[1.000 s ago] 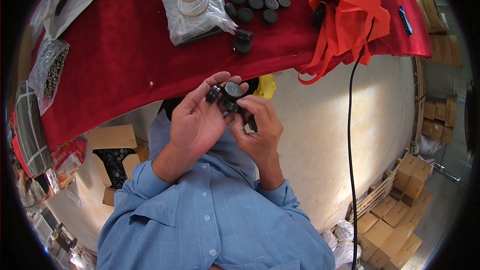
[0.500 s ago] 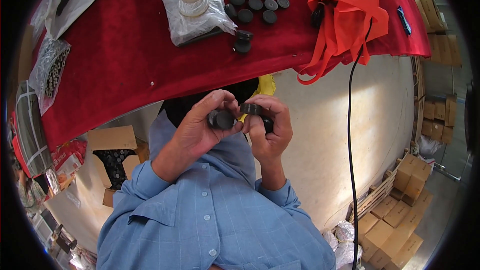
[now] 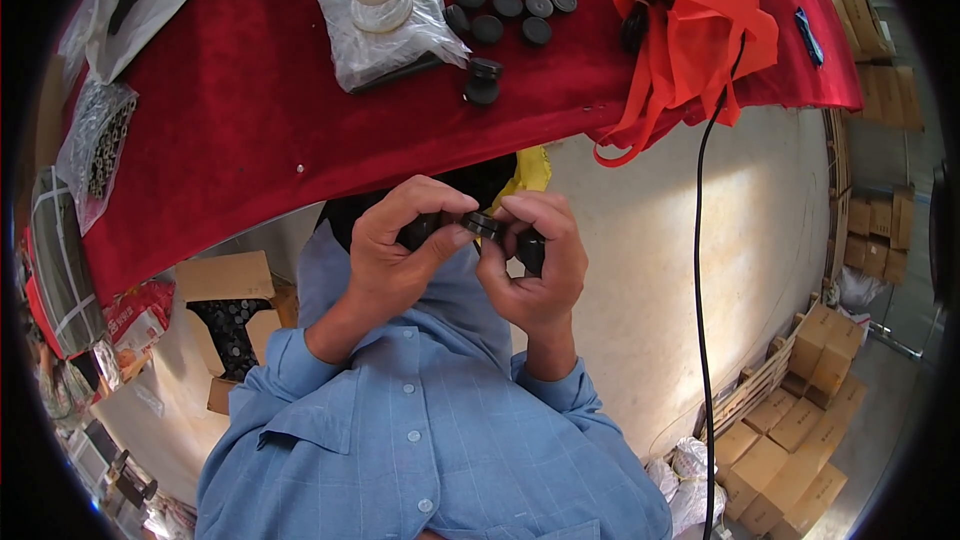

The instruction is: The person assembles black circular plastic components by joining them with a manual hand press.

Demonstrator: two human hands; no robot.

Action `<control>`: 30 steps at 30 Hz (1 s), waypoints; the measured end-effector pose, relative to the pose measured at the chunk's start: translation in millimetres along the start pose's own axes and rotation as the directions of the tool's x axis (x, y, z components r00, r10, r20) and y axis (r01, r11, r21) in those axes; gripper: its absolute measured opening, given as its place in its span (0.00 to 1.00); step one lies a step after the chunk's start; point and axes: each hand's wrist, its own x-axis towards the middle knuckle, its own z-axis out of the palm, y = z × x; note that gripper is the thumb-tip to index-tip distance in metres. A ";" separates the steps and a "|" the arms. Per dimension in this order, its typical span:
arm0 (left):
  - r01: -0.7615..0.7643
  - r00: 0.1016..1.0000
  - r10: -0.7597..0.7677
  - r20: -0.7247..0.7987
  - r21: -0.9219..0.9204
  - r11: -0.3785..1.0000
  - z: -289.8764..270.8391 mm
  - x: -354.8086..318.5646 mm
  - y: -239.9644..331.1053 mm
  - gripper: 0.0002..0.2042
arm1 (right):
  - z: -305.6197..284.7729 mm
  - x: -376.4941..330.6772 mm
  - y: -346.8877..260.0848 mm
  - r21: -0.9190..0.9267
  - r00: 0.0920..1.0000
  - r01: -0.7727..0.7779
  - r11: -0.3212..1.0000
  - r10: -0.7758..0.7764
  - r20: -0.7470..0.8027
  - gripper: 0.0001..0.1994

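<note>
Between the fingertips of both hands sits a round black cap (image 3: 483,226), tilted, just in front of the table edge. My left hand (image 3: 395,240) pinches it from one side and keeps another dark round piece (image 3: 418,231) curled in its palm. On the other side my right hand (image 3: 540,258) has thumb and fingers at the cap, with one more black piece (image 3: 531,252) tucked in its palm. Several similar black round caps (image 3: 508,5) lie on the red-covered table (image 3: 230,100), two of them stacked near its front edge.
A dark tool with a pale round base (image 3: 380,5) stands on a plastic-wrapped pack. A red-orange bag (image 3: 690,10) lies at the right, and a black cable (image 3: 700,270) hangs from it. An open carton of black pieces (image 3: 235,335) is at the lower left. Cartons (image 3: 790,430) are stacked at right.
My hands have come together, and the cap once held up in the right hand is now between both hands' fingertips. The left hand's piece has gone deeper into its palm.
</note>
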 end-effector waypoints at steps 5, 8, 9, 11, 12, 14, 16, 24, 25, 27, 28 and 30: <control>0.029 0.999 -0.032 -0.012 -0.191 0.981 2.3 -6.1 -6.0 0.11 | -2.5 2.7 -4.2 0.128 1.000 0.008 0.992 -0.006 -0.016 0.20; 0.015 1.000 -0.018 -0.014 -0.203 0.979 4.7 -4.2 -4.9 0.12 | -4.6 3.8 -0.2 0.137 0.997 0.059 0.989 -0.065 0.040 0.18; -0.008 1.000 0.006 -0.010 -0.175 0.985 5.3 -3.1 -3.5 0.12 | -3.9 3.1 2.0 0.108 0.994 0.105 0.989 -0.107 0.017 0.16; -0.076 0.997 0.075 -0.009 -0.078 0.994 4.8 -0.5 4.6 0.12 | -3.2 1.9 1.7 0.077 0.989 0.149 0.986 -0.149 -0.005 0.15; -0.143 0.990 0.143 -0.002 0.020 0.989 4.5 -0.1 6.8 0.12 | -3.2 0.8 -1.0 0.058 0.991 0.131 0.990 -0.130 -0.013 0.14; -0.186 0.982 0.185 0.021 0.073 0.980 1.8 0.8 5.4 0.12 | -3.7 -2.5 -4.2 0.039 0.994 0.112 0.993 -0.111 -0.022 0.13; -0.229 0.973 0.225 0.046 0.124 0.965 0.3 -0.1 3.7 0.12 | -3.8 -5.4 -5.4 0.038 0.997 0.077 0.996 -0.077 -0.007 0.13; 0.492 0.870 -0.493 0.013 0.051 0.869 0.8 -34.7 -35.3 0.08 | 21.1 -72.3 48.6 0.423 0.828 -0.534 0.732 0.553 0.088 0.08; 0.494 0.869 -0.495 0.020 0.050 0.868 -2.8 -37.1 -45.2 0.08 | 23.8 -86.0 60.9 0.604 0.579 -0.725 0.331 0.767 0.275 0.07; 0.731 0.530 -0.848 0.006 -0.511 0.453 -14.4 -41.0 -67.6 0.11 | 24.6 -100.6 79.7 0.628 0.489 -0.742 0.235 0.831 0.267 0.09; 0.664 0.557 -0.827 0.075 -0.638 0.390 -23.9 -42.6 -80.7 0.12 | 20.9 -103.6 87.3 0.699 0.413 -0.703 0.135 0.877 0.246 0.11; 0.661 0.565 -0.822 0.075 -0.637 0.397 -17.4 -29.6 -78.9 0.12 | 8.7 -111.5 108.2 0.775 0.353 -0.631 0.036 0.903 0.246 0.14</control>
